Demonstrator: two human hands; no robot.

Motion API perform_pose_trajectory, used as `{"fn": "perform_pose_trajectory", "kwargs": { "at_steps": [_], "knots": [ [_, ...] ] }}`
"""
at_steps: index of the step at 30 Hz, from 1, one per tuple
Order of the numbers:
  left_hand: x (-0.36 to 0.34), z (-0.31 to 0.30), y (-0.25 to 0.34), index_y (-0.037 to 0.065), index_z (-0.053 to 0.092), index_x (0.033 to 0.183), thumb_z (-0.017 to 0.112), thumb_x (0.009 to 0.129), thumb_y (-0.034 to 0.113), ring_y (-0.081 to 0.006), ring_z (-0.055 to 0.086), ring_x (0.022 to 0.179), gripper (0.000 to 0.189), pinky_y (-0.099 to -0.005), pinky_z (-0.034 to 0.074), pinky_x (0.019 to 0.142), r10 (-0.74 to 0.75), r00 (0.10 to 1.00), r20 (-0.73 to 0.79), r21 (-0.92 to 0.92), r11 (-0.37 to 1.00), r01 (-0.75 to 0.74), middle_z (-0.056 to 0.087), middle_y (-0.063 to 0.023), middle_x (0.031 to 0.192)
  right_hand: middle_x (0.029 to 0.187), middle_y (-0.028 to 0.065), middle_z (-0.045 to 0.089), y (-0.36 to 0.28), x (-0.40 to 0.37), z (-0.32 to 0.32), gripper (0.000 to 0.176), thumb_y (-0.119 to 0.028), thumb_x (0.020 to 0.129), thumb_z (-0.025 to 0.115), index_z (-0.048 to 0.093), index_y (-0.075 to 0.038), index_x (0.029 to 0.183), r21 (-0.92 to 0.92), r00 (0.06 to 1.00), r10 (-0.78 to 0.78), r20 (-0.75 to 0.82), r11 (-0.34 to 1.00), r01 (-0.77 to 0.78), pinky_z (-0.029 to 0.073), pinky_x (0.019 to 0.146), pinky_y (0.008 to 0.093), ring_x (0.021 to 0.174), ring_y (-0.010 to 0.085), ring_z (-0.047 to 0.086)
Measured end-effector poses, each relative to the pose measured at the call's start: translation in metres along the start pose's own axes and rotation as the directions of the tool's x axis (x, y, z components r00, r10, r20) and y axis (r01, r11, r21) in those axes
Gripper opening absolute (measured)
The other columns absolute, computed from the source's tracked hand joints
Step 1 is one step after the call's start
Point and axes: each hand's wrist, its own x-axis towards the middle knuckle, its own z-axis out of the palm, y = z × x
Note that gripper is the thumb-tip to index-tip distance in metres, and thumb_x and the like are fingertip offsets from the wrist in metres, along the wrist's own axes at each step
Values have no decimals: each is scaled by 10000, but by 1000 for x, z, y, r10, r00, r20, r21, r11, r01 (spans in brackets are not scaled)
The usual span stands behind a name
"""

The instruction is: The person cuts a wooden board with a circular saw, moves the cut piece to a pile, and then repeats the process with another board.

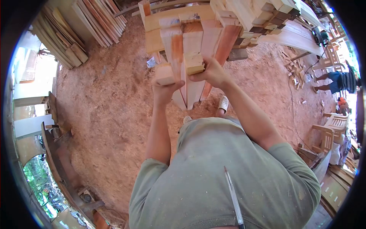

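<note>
My left hand (166, 91) is closed around the near end of a pale wooden piece (164, 72), with the thumb pointing right. To its right, my right hand (214, 73) grips a squared wooden block (193, 62), whose cut end faces up toward me. Both pieces are held above several long wooden planks (192, 40) with reddish and pale faces, which run away from my body. How far the held pieces extend is hard to make out. A pen (233, 194) hangs at the front of my grey-green shirt.
Stacked lumber (255, 17) rises at the far right of the planks. Boards lean at the back left (61, 38). Sawdust covers the floor (106, 114). Wooden chairs (324, 131), wood scraps (293, 72) and a person (337, 82) are on the right.
</note>
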Motion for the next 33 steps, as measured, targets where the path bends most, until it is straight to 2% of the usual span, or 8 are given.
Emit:
{"fn": "perform_pose_trajectory", "kwargs": {
  "at_steps": [4, 9, 12, 22, 26, 29, 31, 33],
  "knots": [
    [27, -10, -46, 22, 661, 1085, 855, 762, 88, -109, 646, 894, 383, -257, 552, 765, 23, 998, 55, -250, 968, -9, 694, -14, 1003, 1180, 48, 650, 36, 25, -3, 573, 27, 730, 786, 583, -35, 1262, 102, 999, 8, 43, 995, -12, 482, 972, 324, 1107, 140, 596],
    [49, -11, -67, -7, 554, 1235, 754, 894, 222, -140, 610, 1045, 457, -295, 515, 862, 123, 987, 107, -47, 992, -118, 643, -62, 1168, 1207, 197, 642, 52, 46, 6, 664, -238, 793, 789, 505, -23, 1354, -571, 967, -240, -88, 807, 149, 463, 998, 386, 1150, 328, 611],
    [61, 0, -59, -45, 504, 1268, 668, 958, 268, -181, 583, 1112, 471, -321, 478, 927, 259, 966, 7, 230, 940, -253, 628, -116, 1201, 1239, 174, 636, 49, 45, 21, 635, -184, 840, 752, 471, -17, 1385, -456, 964, -172, -201, 888, 63, 490, 954, 365, 1131, 279, 619],
    [68, 15, -37, -67, 523, 1245, 637, 972, 289, -212, 598, 1090, 463, -335, 461, 951, 28, 1000, 13, 155, 987, -30, 633, -149, 1191, 1361, 203, 572, 77, 31, -10, 715, -235, 867, 700, 390, -15, 1473, -373, 986, -104, -133, 927, 47, 490, 965, 365, 1179, 255, 606],
    [63, 13, -36, -52, 568, 1221, 715, 915, 305, -186, 605, 1081, 492, -335, 475, 926, -31, 998, -48, 214, 976, 40, 652, -129, 1184, 1386, 205, 552, 139, -39, -71, 643, -229, 853, 707, 485, 23, 1401, -482, 946, 227, -231, 818, -314, 434, 1054, 352, 1261, 280, 550],
    [70, 0, -58, -43, 595, 1215, 735, 897, 311, -191, 611, 1088, 497, -338, 475, 926, -76, 997, 27, 190, 979, 69, 667, -126, 1181, 1231, 178, 649, 178, -153, -124, 576, -310, 856, 688, 579, 25, 1313, -270, 705, 423, -569, 714, -646, 503, 914, 367, 1121, 258, 623],
    [70, -3, -72, -41, 607, 1213, 734, 896, 313, -205, 616, 1093, 491, -343, 472, 934, -121, 986, 116, 225, 970, 93, 673, -131, 1181, 950, 87, 635, 214, -256, -149, 377, -350, 870, 657, 671, -57, 1106, 160, 300, 615, -729, 579, -799, 443, 559, 372, 709, 183, 561],
    [65, 5, -70, -42, 647, 1167, 741, 884, 333, -254, 619, 1108, 479, -368, 465, 952, -54, 998, 16, 383, 923, 44, 674, -164, 1176, 1027, 77, 609, 237, -355, -154, 366, -328, 903, 605, 595, -88, 1180, 532, -27, 729, -684, 473, -702, 454, 621, 397, 732, 224, 557]
  ]
}}
